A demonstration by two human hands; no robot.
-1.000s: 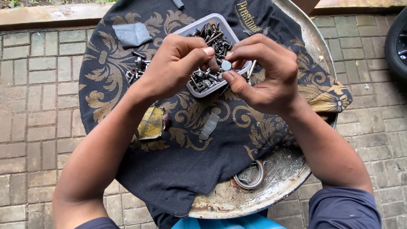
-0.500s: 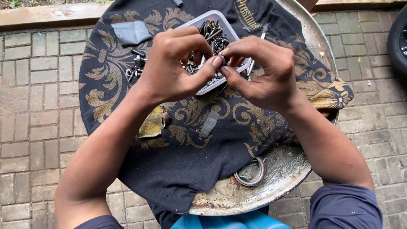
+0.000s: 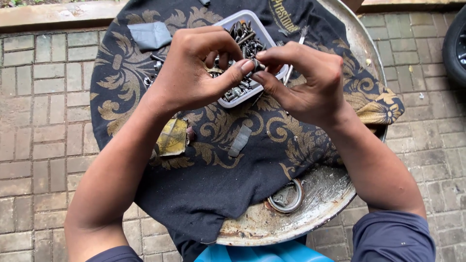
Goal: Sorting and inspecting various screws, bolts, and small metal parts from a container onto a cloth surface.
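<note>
My left hand (image 3: 194, 68) and my right hand (image 3: 303, 80) meet above a white plastic tray (image 3: 262, 33) full of dark bolts, nuts and screws. Between the fingertips of both hands sits a small dark metal part (image 3: 255, 65); the left thumb and the right thumb and forefinger pinch it. The tray rests on a black cloth with gold ornament (image 3: 204, 179), which is spread over a round rusty metal drum top (image 3: 335, 194). A few loose bolts (image 3: 154, 68) lie on the cloth left of the tray, partly hidden by my left hand.
A grey folded patch (image 3: 150, 35) lies at the cloth's upper left, a yellowish packet (image 3: 172, 138) and a grey strip (image 3: 240, 140) near the middle. A metal ring (image 3: 287, 198) rests on the bare drum top. Brick paving surrounds the drum; a tyre (image 3: 456, 43) stands at the right edge.
Both hands have drawn closer together and slightly toward me, with the fingertips now pinching the small part over the tray's near edge.
</note>
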